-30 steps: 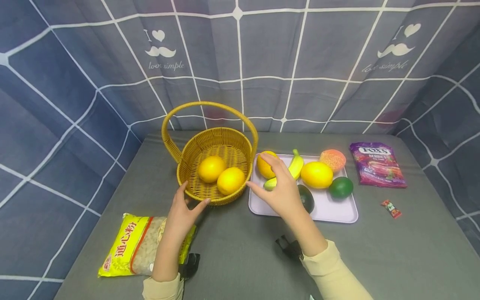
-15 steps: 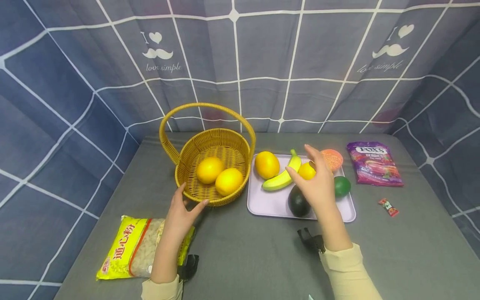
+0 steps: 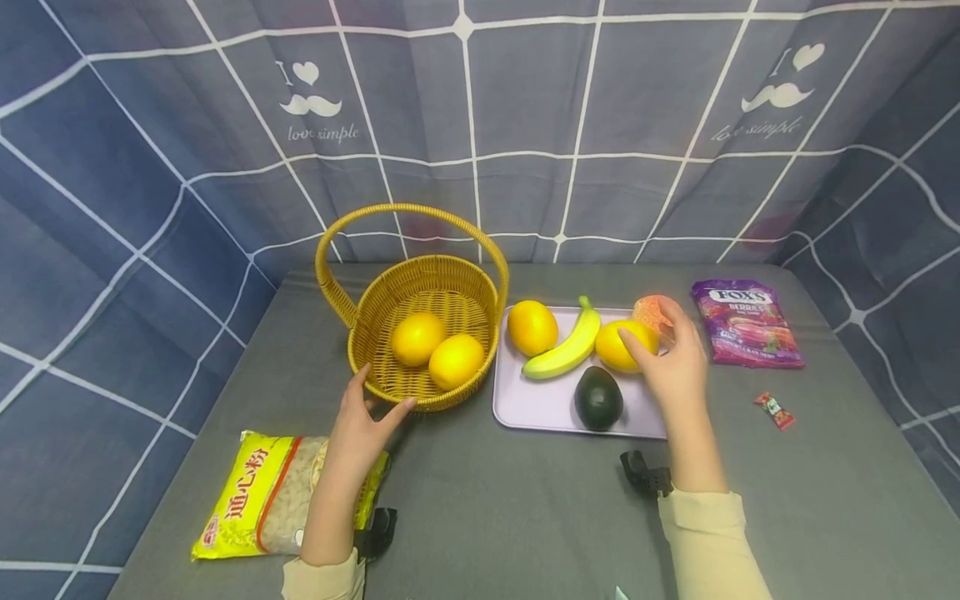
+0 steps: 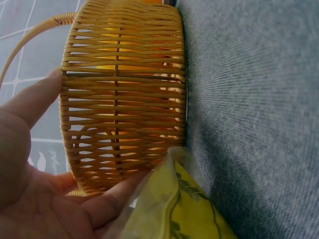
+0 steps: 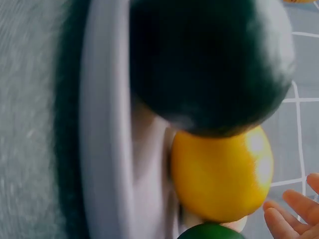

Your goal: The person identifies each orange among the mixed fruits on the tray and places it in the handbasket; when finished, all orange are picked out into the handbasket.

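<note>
My left hand [image 3: 365, 437] touches the near rim of a yellow wicker basket [image 3: 431, 403], fingers and thumb spread along its side. Inside the basket lie an orange [image 3: 417, 339] and a lemon [image 3: 457, 362]. My right hand [image 3: 678, 367] is over the right side of a pale purple tray [image 3: 517, 408], thumb in front of a lemon [image 3: 618, 348] and fingers beyond it. In the right wrist view those fingers [image 5: 294, 214] stand apart from the lemon. A pinkish speckled fruit [image 3: 651, 311] is partly covered by the hand. A green fruit [image 5: 212, 232] is hidden in the head view.
On the tray are also an orange [image 3: 532, 327], a banana [image 3: 566, 350] and a dark avocado [image 3: 598, 398]. A yellow pasta bag [image 3: 277, 496] lies under the left forearm. At right lie a purple candy bag [image 3: 748, 323] and a small wrapped candy [image 3: 775, 411].
My right hand has moved right across the tray, from beside the basket past the banana to the lemon. The left hand has stayed at the basket.
</note>
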Demonstrator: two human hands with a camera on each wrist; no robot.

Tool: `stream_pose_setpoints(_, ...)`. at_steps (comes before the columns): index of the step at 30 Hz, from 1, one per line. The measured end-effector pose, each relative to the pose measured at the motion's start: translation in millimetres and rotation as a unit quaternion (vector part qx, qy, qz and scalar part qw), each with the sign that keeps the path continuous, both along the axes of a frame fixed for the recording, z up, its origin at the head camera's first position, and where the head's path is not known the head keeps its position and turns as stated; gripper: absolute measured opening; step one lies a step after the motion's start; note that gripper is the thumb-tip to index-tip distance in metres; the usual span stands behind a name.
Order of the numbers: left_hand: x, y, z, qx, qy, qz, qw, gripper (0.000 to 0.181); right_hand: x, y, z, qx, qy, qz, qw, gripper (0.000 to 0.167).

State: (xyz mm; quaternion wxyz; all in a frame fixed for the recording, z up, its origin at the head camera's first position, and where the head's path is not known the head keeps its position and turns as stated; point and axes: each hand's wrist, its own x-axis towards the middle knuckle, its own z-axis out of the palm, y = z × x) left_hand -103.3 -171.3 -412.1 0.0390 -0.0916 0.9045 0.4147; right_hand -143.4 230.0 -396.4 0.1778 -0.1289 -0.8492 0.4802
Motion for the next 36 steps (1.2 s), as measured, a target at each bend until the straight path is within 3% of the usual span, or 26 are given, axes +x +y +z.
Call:
stream_pose_setpoints(10,-0.7,-1.5,1.2,0.003,-0.002,-0.008,1.0,0.11,-5.4,10,-15.6,0.023,-0.037,0.001,0.999,0.081)
stream_pose_setpoints(22,-1.6,-1.8,-0.6,0.002,0.001,-0.008,1.0,0.11,-15.1,4,-11.2,0.101,-0.109,0.045,0.9879,0.085)
stream_pose_setpoints(36,-1.3,-0.7,-1.2,-0.005,0.003,-0.006,1.0,0.109,-24.1,-12,-23.4,0.135,-0.103,0.07,0.983,0.086)
